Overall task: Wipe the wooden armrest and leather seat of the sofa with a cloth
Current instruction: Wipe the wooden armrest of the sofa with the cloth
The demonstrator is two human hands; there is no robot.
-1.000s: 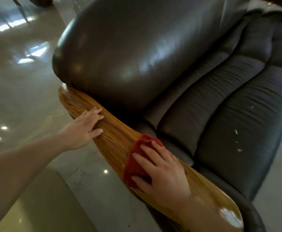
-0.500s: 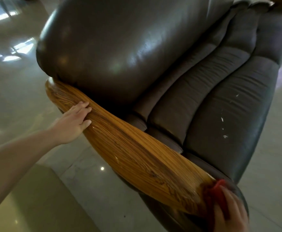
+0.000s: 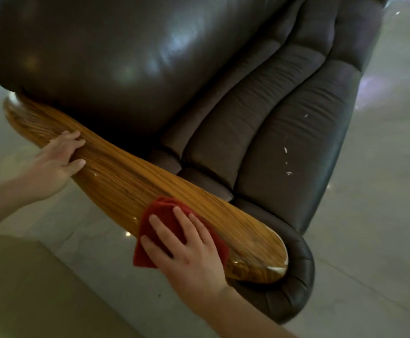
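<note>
A long glossy wooden armrest [image 3: 126, 176] runs from upper left to lower right along the near side of a dark leather sofa. My right hand [image 3: 189, 247] presses a red cloth [image 3: 160, 215] flat on the armrest near its front end, fingers spread over the cloth. My left hand [image 3: 55, 162] rests on the armrest's outer edge further back, holding nothing. The leather seat [image 3: 284, 142] lies beyond the armrest, with small white flecks [image 3: 285, 150] on its front cushion. The backrest [image 3: 126, 57] bulges at the upper left.
Shiny pale tiled floor [image 3: 382, 215] surrounds the sofa on both sides. A beige flat surface [image 3: 28, 289] fills the lower left corner. The sofa's padded leather front corner [image 3: 301, 272] wraps below the armrest tip.
My right hand slid the cloth to the armrest's front tip, then back up along the wood. The left hand stayed on the armrest. The view shifted.
</note>
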